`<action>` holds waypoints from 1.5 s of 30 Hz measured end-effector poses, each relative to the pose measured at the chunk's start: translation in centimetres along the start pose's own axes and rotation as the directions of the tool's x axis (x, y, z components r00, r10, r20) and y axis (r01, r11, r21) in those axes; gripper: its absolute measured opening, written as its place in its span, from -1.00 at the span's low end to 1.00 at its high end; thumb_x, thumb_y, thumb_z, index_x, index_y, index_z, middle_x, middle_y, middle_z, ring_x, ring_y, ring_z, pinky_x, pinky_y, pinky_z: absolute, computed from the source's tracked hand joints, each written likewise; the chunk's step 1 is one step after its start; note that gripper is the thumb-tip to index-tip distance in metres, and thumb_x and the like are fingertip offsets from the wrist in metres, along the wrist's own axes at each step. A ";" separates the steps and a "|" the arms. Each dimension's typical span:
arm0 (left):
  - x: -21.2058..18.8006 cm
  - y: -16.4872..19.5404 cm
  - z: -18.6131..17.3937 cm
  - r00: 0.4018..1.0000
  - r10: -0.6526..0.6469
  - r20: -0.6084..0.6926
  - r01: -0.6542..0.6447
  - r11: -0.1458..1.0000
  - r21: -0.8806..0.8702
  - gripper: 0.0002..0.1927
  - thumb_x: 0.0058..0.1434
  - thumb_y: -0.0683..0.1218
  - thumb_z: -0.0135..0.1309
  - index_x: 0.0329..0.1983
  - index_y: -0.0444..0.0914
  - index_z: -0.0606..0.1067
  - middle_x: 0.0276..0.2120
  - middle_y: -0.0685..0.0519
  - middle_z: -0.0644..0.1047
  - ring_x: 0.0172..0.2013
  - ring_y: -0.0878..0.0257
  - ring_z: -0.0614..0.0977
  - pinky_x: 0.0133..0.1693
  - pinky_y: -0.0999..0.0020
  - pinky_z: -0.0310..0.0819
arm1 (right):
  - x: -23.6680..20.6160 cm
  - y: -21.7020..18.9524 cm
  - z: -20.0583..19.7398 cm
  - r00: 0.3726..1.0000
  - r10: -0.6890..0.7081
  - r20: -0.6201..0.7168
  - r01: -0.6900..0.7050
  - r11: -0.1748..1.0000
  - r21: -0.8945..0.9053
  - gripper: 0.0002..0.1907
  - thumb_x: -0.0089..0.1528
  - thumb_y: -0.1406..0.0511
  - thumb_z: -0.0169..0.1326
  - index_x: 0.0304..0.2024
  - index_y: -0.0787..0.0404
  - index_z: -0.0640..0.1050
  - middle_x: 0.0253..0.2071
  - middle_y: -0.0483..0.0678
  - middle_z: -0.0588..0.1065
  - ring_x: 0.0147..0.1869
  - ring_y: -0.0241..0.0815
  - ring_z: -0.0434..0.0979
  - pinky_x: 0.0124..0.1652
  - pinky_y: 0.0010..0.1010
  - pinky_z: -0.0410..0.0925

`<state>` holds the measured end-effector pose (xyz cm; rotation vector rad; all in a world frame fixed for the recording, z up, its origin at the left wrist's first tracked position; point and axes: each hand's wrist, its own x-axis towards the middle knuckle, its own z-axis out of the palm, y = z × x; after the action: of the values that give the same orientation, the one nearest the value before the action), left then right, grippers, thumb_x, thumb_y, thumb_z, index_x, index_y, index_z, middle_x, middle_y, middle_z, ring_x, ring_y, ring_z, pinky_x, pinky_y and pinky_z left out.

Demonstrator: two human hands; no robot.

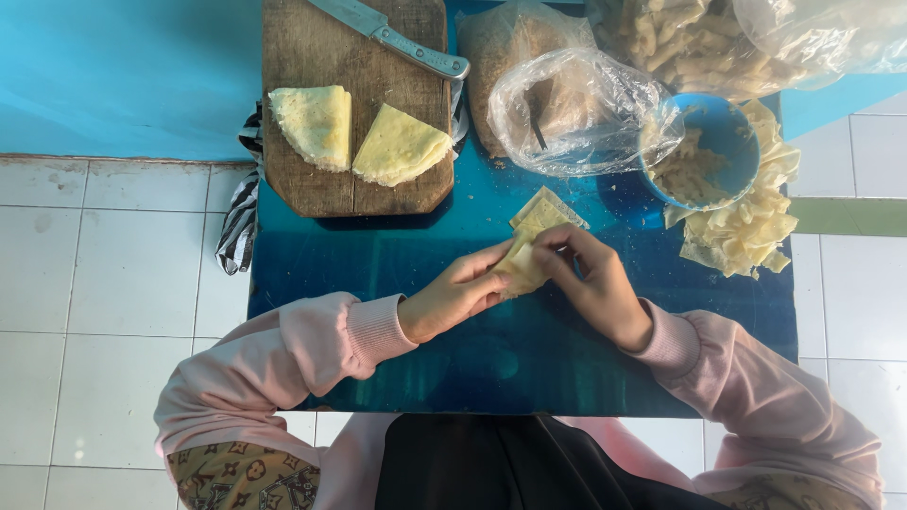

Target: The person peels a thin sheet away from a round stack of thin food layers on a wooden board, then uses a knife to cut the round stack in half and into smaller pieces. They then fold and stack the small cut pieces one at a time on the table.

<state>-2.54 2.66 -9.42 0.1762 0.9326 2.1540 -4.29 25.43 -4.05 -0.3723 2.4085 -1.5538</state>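
Note:
Both of my hands meet over the middle of a blue table, pinching one pale yellow dough wrapper between them. My left hand grips its left side with thumb and fingers. My right hand curls over its right side. Just beyond my fingers lies a small stack of square yellow wrappers. Pink sleeves cover both arms.
A wooden cutting board at the back holds two folded yellow crepes and a knife. A blue bowl of filling, a heap of folded dough pieces, and clear plastic bags stand at the back right. A striped cloth hangs off the left edge.

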 end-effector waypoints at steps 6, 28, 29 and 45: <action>-0.1 0.0 -0.2 0.999 0.041 0.026 -0.039 0.997 -0.070 -0.34 0.50 -0.21 -0.18 0.64 -0.28 -0.01 0.26 0.02 0.39 0.17 0.35 0.44 0.21 0.40 0.36 | 1.1 1.4 -0.2 0.973 0.192 -0.128 -0.094 0.837 0.539 -0.85 0.42 0.32 -0.03 0.00 0.26 0.43 -0.20 -0.09 0.53 -0.11 -0.41 0.53 -0.07 -0.55 0.42; -0.6 -0.5 1.3 0.953 -0.284 0.106 0.284 0.959 0.012 -0.35 0.37 -0.26 -0.20 0.55 -0.28 0.11 0.29 -0.03 0.40 0.26 0.23 0.47 0.28 0.33 0.36 | 3.8 0.5 -5.1 0.992 0.031 -0.124 0.007 0.956 0.293 -0.60 0.31 0.46 0.14 0.18 0.30 0.38 -0.09 0.01 0.59 -0.01 -0.39 0.58 -0.06 -0.56 0.46; -0.6 -0.6 1.2 0.952 -0.285 0.108 0.285 0.958 0.016 -0.36 0.37 -0.25 -0.20 0.55 -0.28 0.11 0.29 -0.04 0.40 0.26 0.24 0.47 0.27 0.33 0.37 | 3.6 0.2 -4.9 0.984 0.042 -0.172 -0.003 0.974 0.225 -0.61 0.33 0.48 0.16 0.19 0.31 0.40 -0.11 0.04 0.58 -0.02 -0.37 0.56 -0.08 -0.55 0.43; -0.7 -1.2 0.7 0.946 -0.308 0.097 0.309 0.951 0.010 -0.37 0.38 -0.24 -0.18 0.55 -0.27 0.16 0.13 -0.02 0.49 0.01 0.34 0.56 0.02 0.42 0.51 | 1.3 -1.4 -2.1 0.699 -0.606 0.380 0.681 0.402 -0.612 -0.53 0.12 0.43 0.10 0.11 0.44 0.52 0.11 0.22 0.55 0.07 0.07 0.66 -0.11 -0.31 0.53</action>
<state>-1.03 3.06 -9.64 0.1220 0.8376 1.8423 -6.08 26.20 -2.04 -1.6893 2.8520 -0.5642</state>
